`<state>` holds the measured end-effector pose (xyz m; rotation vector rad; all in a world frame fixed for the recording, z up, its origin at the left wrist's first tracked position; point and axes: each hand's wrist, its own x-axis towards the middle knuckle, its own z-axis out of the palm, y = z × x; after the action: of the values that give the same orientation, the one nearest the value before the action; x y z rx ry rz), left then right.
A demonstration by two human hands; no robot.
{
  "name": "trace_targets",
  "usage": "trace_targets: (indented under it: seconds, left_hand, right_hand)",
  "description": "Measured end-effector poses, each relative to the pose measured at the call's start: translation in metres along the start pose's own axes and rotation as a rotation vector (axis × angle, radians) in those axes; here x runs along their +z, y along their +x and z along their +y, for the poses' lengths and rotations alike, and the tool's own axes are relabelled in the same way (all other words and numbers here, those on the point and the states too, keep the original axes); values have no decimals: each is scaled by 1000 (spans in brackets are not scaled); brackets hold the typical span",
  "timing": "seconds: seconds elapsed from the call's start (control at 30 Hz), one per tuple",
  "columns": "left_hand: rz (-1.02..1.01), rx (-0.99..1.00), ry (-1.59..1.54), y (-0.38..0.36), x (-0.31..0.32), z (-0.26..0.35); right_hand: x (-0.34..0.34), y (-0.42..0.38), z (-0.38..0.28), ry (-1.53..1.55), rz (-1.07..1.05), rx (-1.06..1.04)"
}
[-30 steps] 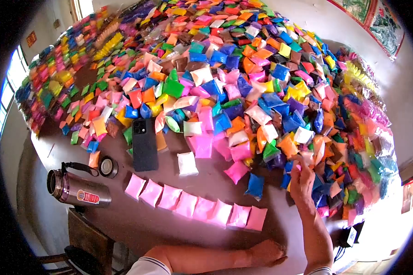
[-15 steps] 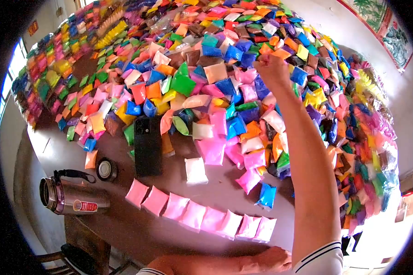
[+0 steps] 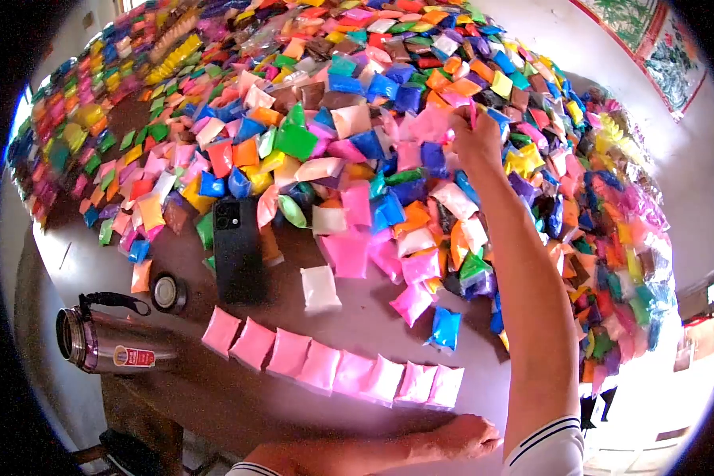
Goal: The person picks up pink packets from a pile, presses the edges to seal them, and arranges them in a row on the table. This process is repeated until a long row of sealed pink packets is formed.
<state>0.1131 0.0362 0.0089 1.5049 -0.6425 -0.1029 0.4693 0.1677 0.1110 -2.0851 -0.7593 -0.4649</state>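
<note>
My right hand (image 3: pixel 477 141) reaches into the big heap of small coloured packets (image 3: pixel 357 151), its fingers pinched on a pink packet (image 3: pixel 474 113) that shows as a thin strip at the fingertips. Other pink packets (image 3: pixel 423 125) lie just left of it. Close to the table's near edge rests my left hand (image 3: pixel 468 436), its fingers curled in; whatever they may hold is hidden. Above that hand a slanting row of several light pink packets (image 3: pixel 317 366) lies side by side on the brown table (image 3: pixel 238 389).
A black phone (image 3: pixel 242 254) lies against the heap's near edge. To its left are a round lid (image 3: pixel 169 293) and a steel flask (image 3: pixel 119 345) on its side. A white packet (image 3: pixel 320 289) and a blue packet (image 3: pixel 445 328) lie between heap and row.
My right hand has drawn slightly back toward me, with a pink strip now at its fingers. My left hand has come further into view. The whole view has shifted a little.
</note>
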Motion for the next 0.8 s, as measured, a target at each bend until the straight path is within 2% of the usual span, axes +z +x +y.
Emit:
trace_targets:
  seconds: [0.07, 0.13, 0.2, 0.27, 0.33, 0.4, 0.47, 0.53, 0.6, 0.63, 0.7, 0.8]
  left_hand:
    - [-16, -17, 36, 2, 10, -7]
    - [-62, -84, 181, 5, 22, -14]
    - [-144, -124, 135, 6, 18, -14]
    - [-160, -112, 182, 7, 23, -23]
    - [-45, -308, -37, 5, 22, -3]
    - [-123, -342, 108, 10, 21, -14]
    - [26, -296, -118, 5, 28, -27]
    - [147, -203, -244, 7, 27, -23]
    - [86, -334, -372, 6, 16, -17]
    - [116, -373, -463, 3, 15, -15]
    - [177, -448, -559, 3, 13, -6]
    - [179, -341, -447, 1, 21, -6]
  right_hand:
    - [-30, -28, -24, 338, 6, 289]
    - [-56, -59, -17, 537, -51, 306]
    - [-84, -100, -18, 863, -73, 424]
    - [-135, -142, -40, 832, -180, 538]
    - [-161, -187, -28, 883, -216, 555]
    - [-189, -230, -32, 922, -201, 657]
    - [-207, -272, -27, 947, -143, 687]
    - [-221, -307, -25, 979, -131, 632]
    - [-226, -336, -11, 828, -166, 442]
    - [-238, -349, -11, 828, -246, 560]
    - [-239, -368, -17, 843, -201, 560]
    - [-238, -391, -17, 875, -162, 525]
